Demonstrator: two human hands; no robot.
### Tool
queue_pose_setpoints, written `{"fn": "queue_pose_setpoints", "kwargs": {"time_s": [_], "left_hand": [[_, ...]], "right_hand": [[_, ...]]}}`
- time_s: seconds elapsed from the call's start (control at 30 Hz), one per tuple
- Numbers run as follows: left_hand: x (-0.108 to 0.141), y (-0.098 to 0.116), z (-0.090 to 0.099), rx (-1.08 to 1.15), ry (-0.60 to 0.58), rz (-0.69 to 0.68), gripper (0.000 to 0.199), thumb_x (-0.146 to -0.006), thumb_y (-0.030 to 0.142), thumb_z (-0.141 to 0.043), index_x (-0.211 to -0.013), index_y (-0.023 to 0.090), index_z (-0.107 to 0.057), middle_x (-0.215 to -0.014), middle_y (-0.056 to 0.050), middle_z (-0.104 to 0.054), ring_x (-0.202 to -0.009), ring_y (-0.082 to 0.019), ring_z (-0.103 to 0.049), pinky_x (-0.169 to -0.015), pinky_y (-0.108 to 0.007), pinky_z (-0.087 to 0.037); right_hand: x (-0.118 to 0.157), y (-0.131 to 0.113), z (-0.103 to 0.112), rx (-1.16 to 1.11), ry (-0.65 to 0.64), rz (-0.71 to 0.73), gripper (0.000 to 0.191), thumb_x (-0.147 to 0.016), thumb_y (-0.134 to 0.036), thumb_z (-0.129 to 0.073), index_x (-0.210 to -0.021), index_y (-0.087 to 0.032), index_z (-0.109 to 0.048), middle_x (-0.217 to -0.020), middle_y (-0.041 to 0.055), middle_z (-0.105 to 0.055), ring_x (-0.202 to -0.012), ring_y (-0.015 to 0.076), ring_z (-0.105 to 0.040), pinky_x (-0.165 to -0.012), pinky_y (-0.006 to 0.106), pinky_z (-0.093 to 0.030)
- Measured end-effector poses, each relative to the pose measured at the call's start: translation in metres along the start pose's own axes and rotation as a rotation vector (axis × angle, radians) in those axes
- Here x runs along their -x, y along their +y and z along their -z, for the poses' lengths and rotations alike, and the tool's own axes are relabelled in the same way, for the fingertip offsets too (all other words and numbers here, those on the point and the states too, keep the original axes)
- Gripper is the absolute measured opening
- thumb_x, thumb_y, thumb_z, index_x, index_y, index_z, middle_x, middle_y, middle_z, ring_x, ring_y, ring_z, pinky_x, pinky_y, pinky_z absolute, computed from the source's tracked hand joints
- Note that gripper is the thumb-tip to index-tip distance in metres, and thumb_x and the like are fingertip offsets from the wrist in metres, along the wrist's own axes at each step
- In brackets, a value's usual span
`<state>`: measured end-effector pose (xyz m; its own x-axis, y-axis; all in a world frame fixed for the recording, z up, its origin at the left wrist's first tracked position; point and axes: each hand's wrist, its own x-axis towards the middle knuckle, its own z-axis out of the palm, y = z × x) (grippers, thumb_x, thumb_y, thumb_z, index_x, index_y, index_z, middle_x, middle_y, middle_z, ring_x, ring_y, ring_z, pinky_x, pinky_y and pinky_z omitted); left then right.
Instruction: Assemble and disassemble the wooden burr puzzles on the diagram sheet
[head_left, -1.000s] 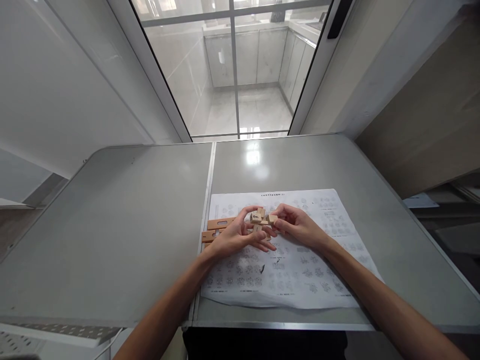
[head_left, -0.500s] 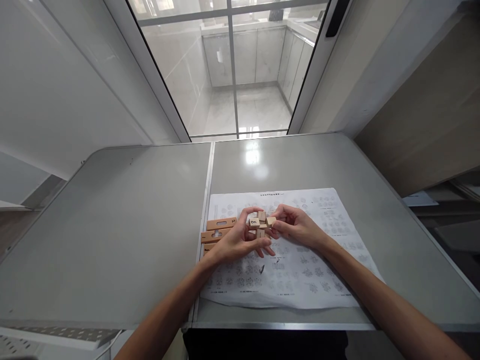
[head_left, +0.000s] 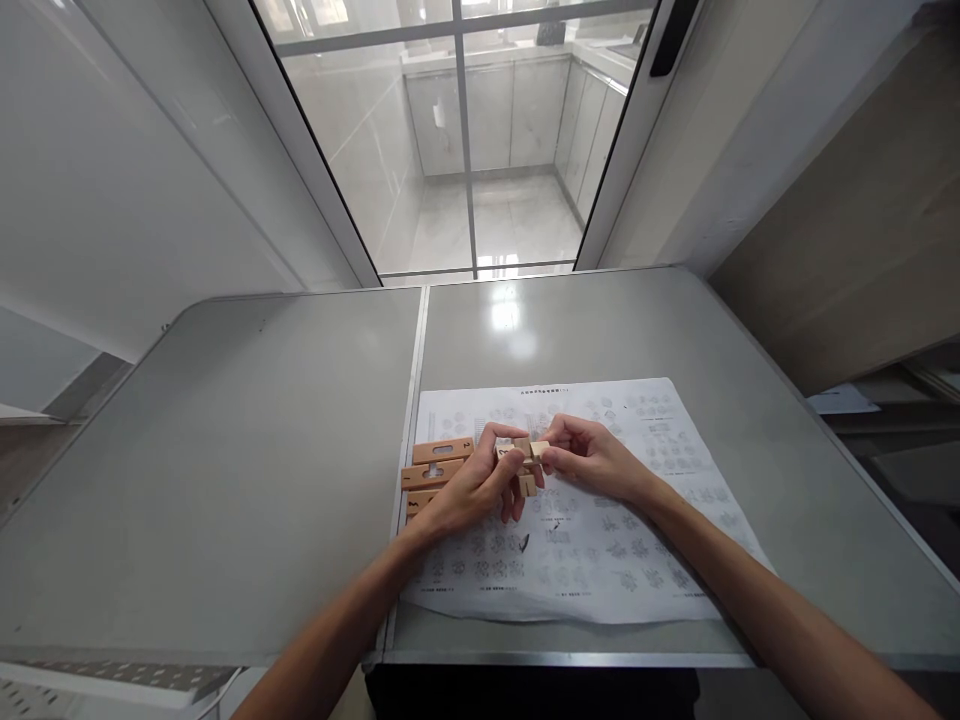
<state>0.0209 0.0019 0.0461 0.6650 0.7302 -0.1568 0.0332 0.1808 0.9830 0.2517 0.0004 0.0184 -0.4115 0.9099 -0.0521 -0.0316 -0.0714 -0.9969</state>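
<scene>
A pale wooden burr puzzle (head_left: 527,485) of interlocking notched pieces, some ends marked with numbers, is held between my two hands above the printed sheet. My left hand (head_left: 480,485) is closed round its left side, thumb across the top near a numbered end. With thumb and fingers, my right hand (head_left: 589,455) pinches the block end at the puzzle's right. The inner joints are hidden by my fingers. Just left of my left hand lie several darker flat wooden pieces; the top one (head_left: 442,450) has a slot and the middle one (head_left: 431,473) a cross-shaped cutout.
The white sheet (head_left: 637,545) printed with small diagrams lies under my hands. A metal seam (head_left: 412,390) runs across the grey table (head_left: 225,480) at the sheet's left edge. Beyond the table stands a glass-paned door (head_left: 465,150).
My left thumb has moved up from below the puzzle onto its top left, and the left fingers have closed in. The puzzle has tilted slightly; my right hand keeps its pinch.
</scene>
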Motion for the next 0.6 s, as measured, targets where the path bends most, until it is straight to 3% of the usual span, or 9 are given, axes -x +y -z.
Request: {"fn": "queue_pose_setpoints", "kwargs": {"time_s": [0.13,0.6], "left_hand": [[0.0006,0.0009,-0.0026,-0.013,0.029,-0.010,0.044,-0.107,0.064,-0.047,-0.121,0.022,-0.041,-0.089,-0.002,-0.069,-0.049,-0.009,-0.056,-0.046,-0.021,-0.045],[0.0010,-0.0086,0.0004,-0.090,0.042,-0.049,0.035,-0.110,0.056,-0.047,-0.117,0.023,-0.045,-0.086,-0.002,-0.073,-0.050,-0.009,-0.057,-0.051,-0.021,-0.048]], "right_hand": [[0.0003,0.0000,0.0001,0.007,-0.013,-0.019,0.040,-0.097,-0.056,-0.074,-0.085,-0.022,-0.058,-0.070,-0.0006,-0.067,-0.057,0.0125,-0.051,-0.054,0.027,-0.038],[0.0026,-0.0077,-0.0020,0.038,-0.092,-0.008,0.032,-0.103,-0.050,-0.067,-0.090,-0.021,-0.064,-0.066,-0.0024,-0.063,-0.056,0.0107,-0.048,-0.053,0.025,-0.035]]}}
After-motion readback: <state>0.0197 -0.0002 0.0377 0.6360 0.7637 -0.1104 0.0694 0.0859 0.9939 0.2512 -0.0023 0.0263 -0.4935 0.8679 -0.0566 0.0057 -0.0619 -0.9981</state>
